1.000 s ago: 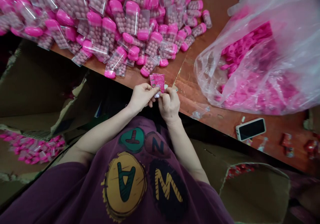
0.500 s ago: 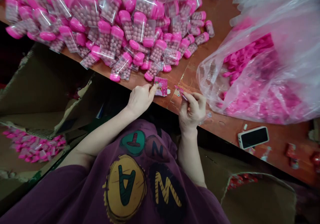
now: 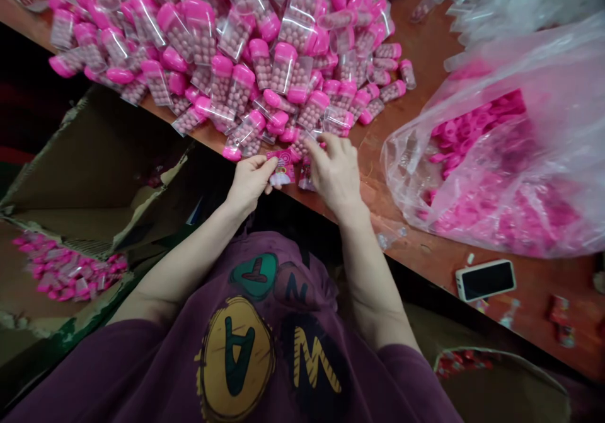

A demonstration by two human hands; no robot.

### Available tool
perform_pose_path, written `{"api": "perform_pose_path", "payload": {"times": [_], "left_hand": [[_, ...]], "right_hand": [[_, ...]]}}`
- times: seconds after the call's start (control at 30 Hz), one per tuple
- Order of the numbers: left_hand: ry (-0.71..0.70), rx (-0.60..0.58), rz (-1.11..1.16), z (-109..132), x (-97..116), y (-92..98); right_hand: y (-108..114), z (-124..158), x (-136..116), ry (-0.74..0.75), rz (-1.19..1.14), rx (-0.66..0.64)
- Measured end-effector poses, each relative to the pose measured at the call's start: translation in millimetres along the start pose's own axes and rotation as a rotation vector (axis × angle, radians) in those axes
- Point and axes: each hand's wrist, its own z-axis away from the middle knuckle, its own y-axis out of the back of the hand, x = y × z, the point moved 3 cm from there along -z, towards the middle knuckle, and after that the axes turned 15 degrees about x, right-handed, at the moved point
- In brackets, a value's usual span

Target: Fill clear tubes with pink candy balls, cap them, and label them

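A pink printed label-like packet (image 3: 283, 168) is pinched at its left edge by my left hand (image 3: 249, 182), close to the table's front edge. My right hand (image 3: 336, 172) reaches over the near edge of the pile, fingers bent and apart, its fingertips at a small clear bottle (image 3: 299, 147) with pink candy balls and a pink cap. Below those fingers lies a second pink printed piece (image 3: 306, 176), partly hidden by the hand. Behind both hands spreads a heap of similar pink-capped bottles (image 3: 241, 89).
A clear plastic bag (image 3: 401, 158) of pink caps (image 3: 477, 127) stands at right, below clear empty containers (image 3: 510, 7). A phone (image 3: 486, 280) lies near the front edge. Open cardboard boxes (image 3: 94, 158) sit below the table, one with pink-capped pieces (image 3: 70, 268).
My right hand has moved left and forward from the small piece it pinched to the pile's edge. My left hand now pinches the packet it was resting on. The view has shifted slightly.
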Motion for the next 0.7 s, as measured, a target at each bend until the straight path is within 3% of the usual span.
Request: {"api": "perform_pose_path", "payload": {"times": [0.13, 0.3, 0.4, 0.47, 0.6, 0.63, 0.7], "left_hand": [[0.067, -0.002, 0.012, -2, -4, -13.6], [0.135, 0.048, 0.115, -5, -8, -19.5], [0.156, 0.045, 0.180, -4, -7, -15.1], [0.136, 0.050, 0.223, -2, -3, -10.2], [0.140, 0.025, 0.302, 6, 6, -1.7], [0.177, -0.004, 0.316, 10, 7, -1.2], [0.265, -0.078, 0.333, 17, 8, -3.3]], "right_hand": [[-8, -30, 16, -0.102, 0.054, -0.076], [-16, -34, 16, -0.223, -0.087, -0.068], [-15, -29, 13, -0.278, -0.327, 0.045], [-11, -25, 12, -0.351, -0.528, 0.189], [1, -6, 16, -0.632, -0.978, 0.521], [3, 2, 15, -0.716, -1.095, 0.534], [6, 20, 11, -0.883, -1.306, 0.438]]}}
